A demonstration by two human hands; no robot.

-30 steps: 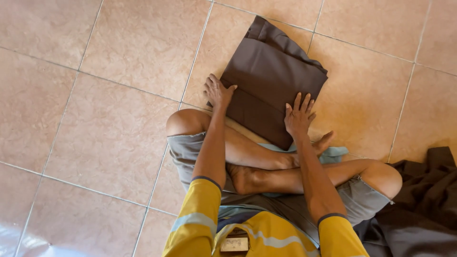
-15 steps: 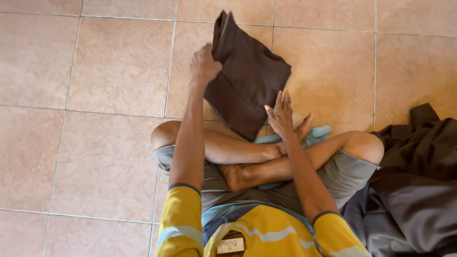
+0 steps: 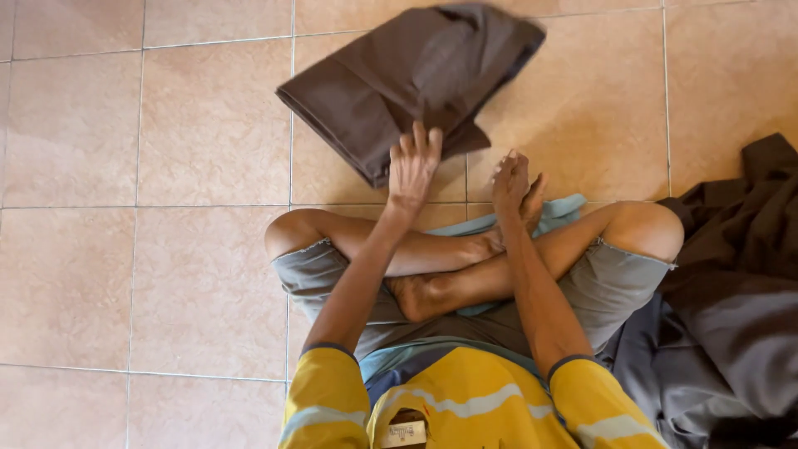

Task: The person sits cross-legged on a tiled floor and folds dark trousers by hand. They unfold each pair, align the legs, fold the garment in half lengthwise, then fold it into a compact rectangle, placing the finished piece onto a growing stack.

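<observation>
A heap of dark clothes (image 3: 740,333) lies at the near right on the tiled floor (image 3: 150,249); a light blue cloth (image 3: 565,212) lies just left of it.

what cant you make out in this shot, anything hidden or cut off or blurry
- Head view: the far end of the folded brown cloth is motion-blurred and runs to the top edge.
- Head view: the left hand covers the cloth's near edge, so its grip underneath is hidden.
- Head view: the right hand is seen edge-on; what it touches is unclear.
- Head view: the dark cloth pile is cut off by the right and bottom edges.
</observation>
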